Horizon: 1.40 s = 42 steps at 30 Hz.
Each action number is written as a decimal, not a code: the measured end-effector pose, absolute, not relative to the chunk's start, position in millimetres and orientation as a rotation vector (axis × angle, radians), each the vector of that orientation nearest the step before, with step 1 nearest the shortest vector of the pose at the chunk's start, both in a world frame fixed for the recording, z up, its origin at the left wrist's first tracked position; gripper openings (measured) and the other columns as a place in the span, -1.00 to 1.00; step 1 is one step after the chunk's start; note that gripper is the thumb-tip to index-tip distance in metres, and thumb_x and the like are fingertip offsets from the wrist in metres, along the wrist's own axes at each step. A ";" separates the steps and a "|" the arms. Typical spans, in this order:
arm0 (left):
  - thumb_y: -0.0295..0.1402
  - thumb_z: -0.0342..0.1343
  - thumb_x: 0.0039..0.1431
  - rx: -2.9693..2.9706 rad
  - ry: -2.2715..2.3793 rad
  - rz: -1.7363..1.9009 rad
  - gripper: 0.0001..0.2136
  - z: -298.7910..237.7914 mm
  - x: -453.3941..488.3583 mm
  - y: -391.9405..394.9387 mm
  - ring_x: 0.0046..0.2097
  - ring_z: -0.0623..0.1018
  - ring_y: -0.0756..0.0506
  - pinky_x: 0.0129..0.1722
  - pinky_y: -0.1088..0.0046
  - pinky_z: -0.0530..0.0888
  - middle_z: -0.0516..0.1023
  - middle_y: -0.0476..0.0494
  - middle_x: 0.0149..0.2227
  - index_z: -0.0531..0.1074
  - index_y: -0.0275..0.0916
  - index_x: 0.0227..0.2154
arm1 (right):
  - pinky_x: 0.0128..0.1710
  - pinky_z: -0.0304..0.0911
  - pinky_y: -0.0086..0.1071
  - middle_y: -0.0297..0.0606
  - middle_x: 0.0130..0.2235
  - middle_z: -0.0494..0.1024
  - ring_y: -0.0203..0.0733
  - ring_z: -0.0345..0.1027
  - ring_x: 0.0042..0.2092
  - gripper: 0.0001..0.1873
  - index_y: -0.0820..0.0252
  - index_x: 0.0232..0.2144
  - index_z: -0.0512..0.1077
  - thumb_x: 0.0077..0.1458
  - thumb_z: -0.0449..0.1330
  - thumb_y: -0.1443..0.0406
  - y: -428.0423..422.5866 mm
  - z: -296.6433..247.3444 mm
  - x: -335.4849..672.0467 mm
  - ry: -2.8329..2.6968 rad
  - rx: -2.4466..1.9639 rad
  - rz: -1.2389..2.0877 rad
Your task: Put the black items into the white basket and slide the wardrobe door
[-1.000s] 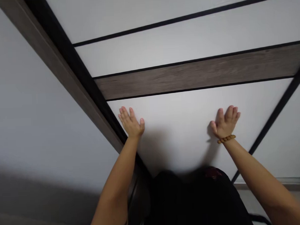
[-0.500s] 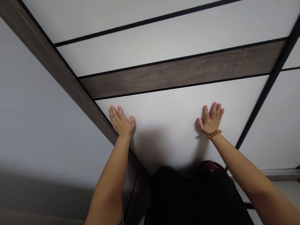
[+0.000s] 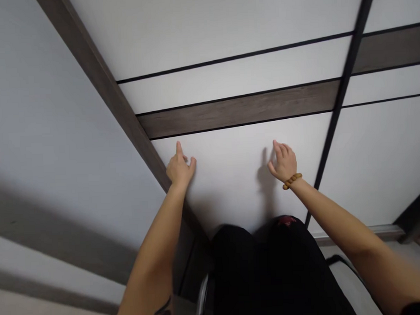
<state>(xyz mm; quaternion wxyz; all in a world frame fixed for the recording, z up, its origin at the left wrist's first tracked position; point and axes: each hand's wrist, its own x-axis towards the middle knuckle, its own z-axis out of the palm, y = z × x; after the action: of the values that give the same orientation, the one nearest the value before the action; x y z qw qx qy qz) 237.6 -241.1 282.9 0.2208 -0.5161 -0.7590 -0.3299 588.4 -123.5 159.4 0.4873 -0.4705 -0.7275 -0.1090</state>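
A white lower panel (image 3: 231,161) of a large door with wood-look and black trim faces me. At its upper left is my left hand (image 3: 179,169), index finger pointing up, thumb apart and the other fingers curled. My right hand (image 3: 285,162) is at the panel's right part, fingers loosely bent and apart, casting a shadow to its left. It seems to be off the surface; whether the left index tip touches the panel I cannot tell. Neither hand holds anything. A brown bead bracelet (image 3: 292,180) circles my right wrist. Above both hands runs a wood-grain strip (image 3: 242,109).
A wooden upright (image 3: 113,99) borders the door on the left, beside a pale grey surface (image 3: 55,118). To the right, a black vertical bar (image 3: 334,117) separates another white panel (image 3: 380,164). My knees in black trousers (image 3: 266,266) are close below, next to a curved metal tube (image 3: 202,295).
Both hands were spread flat on the panel. Now the left fingers have curled except the index and thumb, and the right fingers have bent and lifted. The view has shifted toward the right.
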 end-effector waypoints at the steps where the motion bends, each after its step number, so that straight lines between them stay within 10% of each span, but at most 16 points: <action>1: -0.21 0.06 0.19 -1.465 -2.087 -0.923 -0.14 294.7 250.7 -248.6 -0.01 0.63 -0.30 0.10 0.09 0.52 0.69 -0.27 -0.06 -0.04 -0.32 0.53 | 0.06 0.44 0.07 0.11 0.11 0.59 0.17 0.51 0.04 -0.11 0.37 0.46 0.14 0.11 0.07 0.20 -134.3 178.6 593.6 -1.772 -1.130 -0.210; 5: -0.30 0.06 0.12 -1.558 -1.821 -1.091 -0.04 360.3 310.3 -288.2 -0.27 0.63 -0.13 -0.05 0.29 0.57 0.71 -0.05 -0.19 -0.25 -0.27 0.55 | -0.21 0.47 -0.16 -0.15 -0.19 0.69 -0.10 0.45 -0.38 0.03 0.32 0.55 -0.22 0.09 0.03 0.28 -186.5 274.1 621.3 -1.716 -0.985 -0.142; 9: -0.33 0.14 0.02 -1.705 -1.452 -1.272 0.10 430.7 359.5 -334.4 -0.37 0.54 0.03 -0.31 0.40 0.61 0.35 -0.08 0.42 -0.41 -0.07 0.54 | -0.18 0.47 -0.18 -0.06 0.06 0.63 -0.14 0.46 -0.31 0.13 0.31 0.54 -0.53 0.15 0.08 0.33 -250.6 361.6 651.5 -1.704 -0.853 -0.135; 13: -0.26 0.22 0.04 -1.774 -1.224 -1.340 0.05 463.9 380.2 -366.8 -0.32 0.54 0.02 -0.42 0.33 0.62 -0.35 0.20 0.59 -0.26 0.23 0.51 | -0.15 0.48 -0.21 -0.06 0.57 -0.17 -0.21 0.48 -0.20 0.10 0.02 0.54 -0.54 0.22 0.09 0.33 -292.0 400.9 672.5 -1.672 -0.763 -0.148; 15: -0.26 0.23 0.04 -1.787 -1.236 -1.323 0.05 465.5 380.0 -371.4 -0.33 0.54 0.01 -0.41 0.31 0.61 -0.25 0.20 0.58 -0.25 0.25 0.51 | -0.14 0.48 -0.20 -0.11 0.58 -0.42 -0.24 0.48 -0.20 0.10 -0.01 0.53 -0.54 0.23 0.10 0.31 -294.7 403.5 677.4 -1.671 -0.755 -0.167; 17: -0.30 0.23 0.01 -1.771 -1.301 -1.275 0.09 460.3 374.1 -366.1 -0.36 0.53 0.01 -0.34 0.34 0.61 0.21 0.08 0.47 -0.30 0.16 0.53 | -0.10 0.45 -0.20 -0.04 0.57 -0.18 -0.21 0.47 -0.18 0.09 0.05 0.53 -0.58 0.27 0.10 0.28 -285.2 397.9 678.9 -1.681 -0.783 -0.183; 20: -0.32 0.16 0.03 -1.715 -1.454 -1.088 -0.14 440.9 357.8 -343.0 -0.36 0.55 -0.03 -0.13 0.31 0.60 0.67 0.06 -0.17 0.14 -0.13 0.46 | -0.02 0.41 -0.18 -0.10 0.12 0.58 -0.15 0.45 -0.18 -0.12 0.23 0.55 -0.16 0.31 0.08 0.22 -255.5 375.0 675.2 -1.700 -0.954 -0.211; 24: -0.26 0.09 0.15 -1.648 -1.746 -0.748 -0.65 396.2 328.1 -301.3 -0.07 0.63 -0.27 0.08 0.10 0.53 0.68 -0.13 -0.19 0.66 -0.19 -0.08 | -0.06 0.42 0.02 -0.04 -0.28 0.62 0.13 0.46 -0.13 -0.52 0.32 -0.04 0.61 0.18 0.15 0.11 -208.2 325.7 660.3 -1.849 -1.388 -0.177; 30: 0.00 0.28 0.09 -1.587 -1.896 -0.507 -0.09 347.8 278.1 -240.7 0.51 0.02 -0.56 0.38 -0.24 0.20 -0.05 -0.40 0.55 0.16 -0.19 0.46 | 0.32 0.04 0.35 0.16 0.46 0.13 0.46 -0.09 0.46 -0.14 0.28 0.42 0.23 0.14 0.16 0.05 -150.5 279.6 624.2 -1.933 -1.286 -0.399; 36: 0.21 0.42 -0.14 -1.606 -2.007 -0.444 0.37 331.8 260.1 -198.5 0.53 -0.36 -0.63 0.38 -0.47 -0.08 -0.48 -0.57 0.56 -0.28 -0.26 0.55 | 0.40 -0.49 0.56 -0.33 0.59 -0.26 0.42 -0.64 0.53 0.18 -0.03 0.56 -0.26 0.09 0.21 -0.11 -123.8 284.9 579.9 -2.015 -1.198 -0.466; 42: 0.21 0.47 -0.19 -1.586 -2.015 -0.530 0.42 327.9 260.1 -190.4 0.53 -0.43 -0.60 0.39 -0.46 -0.05 -0.51 -0.49 0.57 -0.31 -0.20 0.55 | 0.28 -0.67 0.68 -0.15 0.59 -0.43 0.58 -0.82 0.49 0.25 0.05 0.56 -0.32 0.13 0.29 -0.17 -115.5 284.7 548.5 -2.033 -1.158 -0.439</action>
<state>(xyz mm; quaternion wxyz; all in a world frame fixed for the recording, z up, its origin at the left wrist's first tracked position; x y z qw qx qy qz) 260.1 -190.4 327.9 0.2589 -0.5850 -0.7433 -0.1954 548.5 -115.5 284.7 0.3714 -0.4515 -0.7930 -0.1713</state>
